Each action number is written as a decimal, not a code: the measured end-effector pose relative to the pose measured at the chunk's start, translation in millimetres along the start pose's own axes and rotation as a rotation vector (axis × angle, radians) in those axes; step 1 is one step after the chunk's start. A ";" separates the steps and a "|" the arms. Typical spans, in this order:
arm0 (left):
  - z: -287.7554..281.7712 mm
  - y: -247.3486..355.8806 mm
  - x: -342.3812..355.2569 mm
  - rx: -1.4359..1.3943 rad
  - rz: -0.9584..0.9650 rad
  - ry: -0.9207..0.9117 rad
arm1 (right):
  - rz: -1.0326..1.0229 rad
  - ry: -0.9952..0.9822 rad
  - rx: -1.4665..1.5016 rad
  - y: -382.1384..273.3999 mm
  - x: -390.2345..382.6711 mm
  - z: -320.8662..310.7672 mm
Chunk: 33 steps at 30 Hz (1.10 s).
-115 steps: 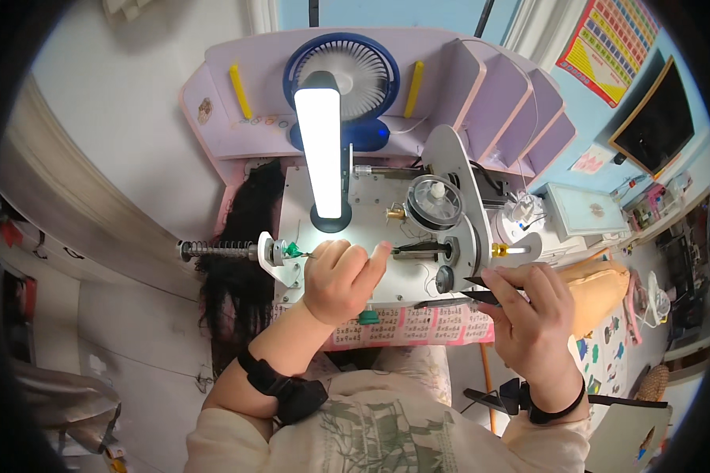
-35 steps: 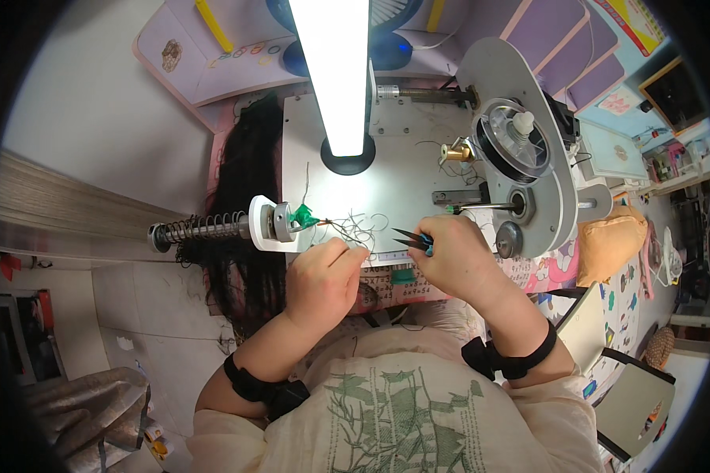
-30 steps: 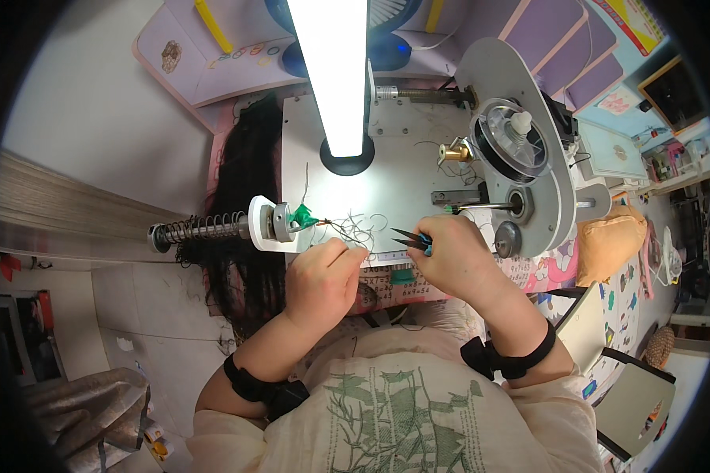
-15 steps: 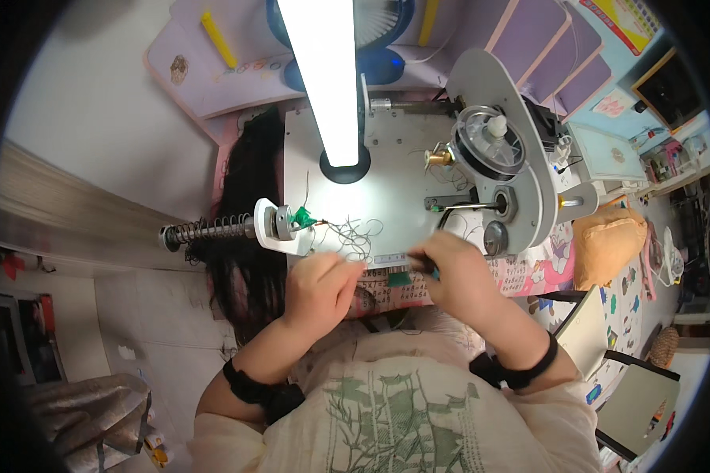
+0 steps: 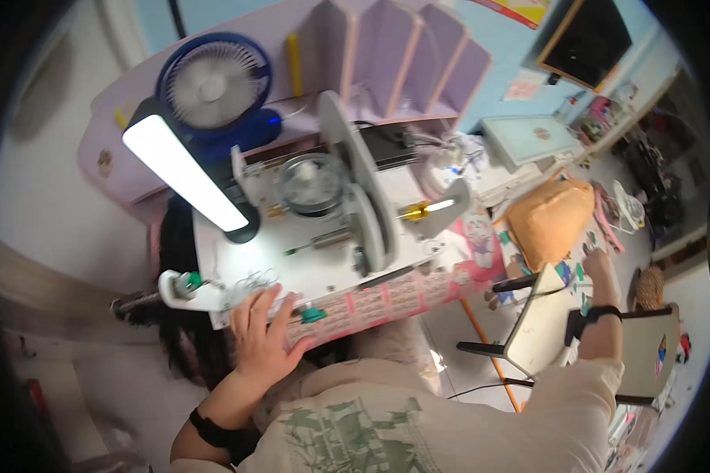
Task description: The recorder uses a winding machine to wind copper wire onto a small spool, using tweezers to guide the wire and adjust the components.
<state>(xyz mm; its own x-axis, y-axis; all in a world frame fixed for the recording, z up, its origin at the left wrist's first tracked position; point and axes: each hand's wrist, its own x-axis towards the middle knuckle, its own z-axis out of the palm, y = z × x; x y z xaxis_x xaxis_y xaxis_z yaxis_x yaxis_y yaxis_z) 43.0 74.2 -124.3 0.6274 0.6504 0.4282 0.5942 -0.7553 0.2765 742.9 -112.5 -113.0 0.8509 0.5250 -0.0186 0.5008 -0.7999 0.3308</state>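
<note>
My left hand lies with its fingers spread at the front edge of a white machine plate. Beside its fingertips is a loose tangle of thin dark wire or thread. A small green piece sits just right of that hand. My right arm stretches far out to the right, and the right hand is over a colourfully patterned surface past a chair. Blur and the angle hide its fingers. On the machine are a clear round spool and a green wad at the left bracket.
A lit lamp rises from the plate, with a blue fan behind it. Black hair-like strands hang at the left. An orange cushion and a chair are on the right. A yellow-handled tool stands beside the machine.
My right hand has left the machine's front edge, where it was closed, and swung far right. My left hand's fingers have spread out. The view has turned to the right.
</note>
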 end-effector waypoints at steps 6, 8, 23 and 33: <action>27.1 10.4 10.6 0.278 -0.131 -0.121 | 0.019 0.369 0.517 -104.3 46.5 23.0; 32.6 11.0 10.8 0.328 -0.111 -0.092 | 0.056 0.256 0.784 -146.4 60.3 25.7; 33.7 10.6 11.0 0.455 -0.078 -0.067 | -0.289 -0.261 0.809 -230.3 0.1 16.7; 17.2 14.3 2.1 0.346 -0.006 0.176 | -0.670 0.532 1.307 -260.7 -160.3 -36.1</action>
<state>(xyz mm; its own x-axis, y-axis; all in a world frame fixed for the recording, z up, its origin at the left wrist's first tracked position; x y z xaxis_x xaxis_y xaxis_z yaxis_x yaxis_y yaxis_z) 61.4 66.2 -134.3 0.5448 0.6084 0.5771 0.7513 -0.6599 -0.0136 470.2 22.4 -162.2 0.4137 0.6886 0.5956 0.7771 0.0737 -0.6250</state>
